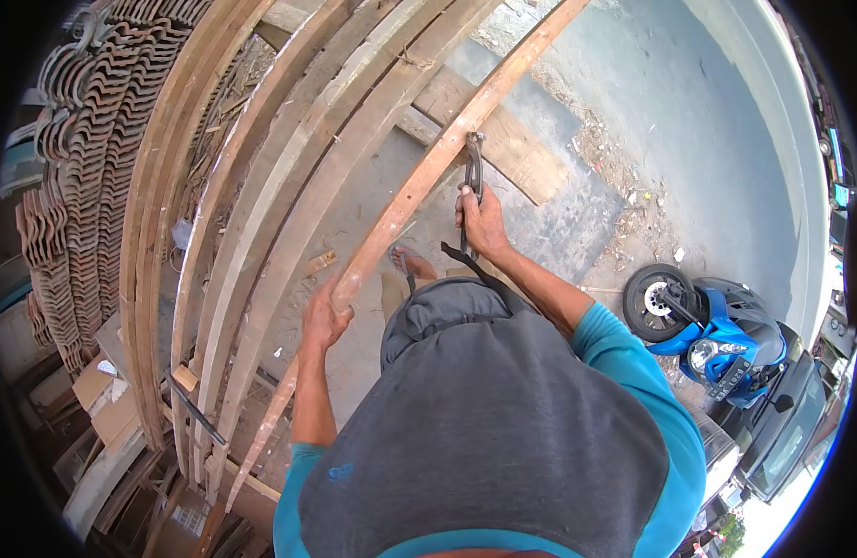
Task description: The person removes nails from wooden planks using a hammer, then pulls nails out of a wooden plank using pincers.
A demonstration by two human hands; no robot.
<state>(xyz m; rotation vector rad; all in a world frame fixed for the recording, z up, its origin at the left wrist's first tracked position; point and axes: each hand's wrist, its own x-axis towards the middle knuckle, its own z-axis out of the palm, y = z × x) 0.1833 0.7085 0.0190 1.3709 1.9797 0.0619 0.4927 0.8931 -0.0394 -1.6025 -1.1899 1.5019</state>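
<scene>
A long reddish wooden beam runs diagonally across the head view, from the top to the lower left. My left hand is closed around it, lower down its length. In my right hand are metal pincers, gripped by their handles. Their jaws meet the beam's right edge; whether a nail sits between them is too small to tell. Pale spots mark the beam's upper face. Below the beam, a flat plank lies on the ground. One sandalled foot shows beneath my arms.
Several long timbers are stacked just left of the beam. Farther left stand piles of roof tiles. A blue motorcycle is parked at right, beside a dark car. Wood scraps and debris litter the concrete floor.
</scene>
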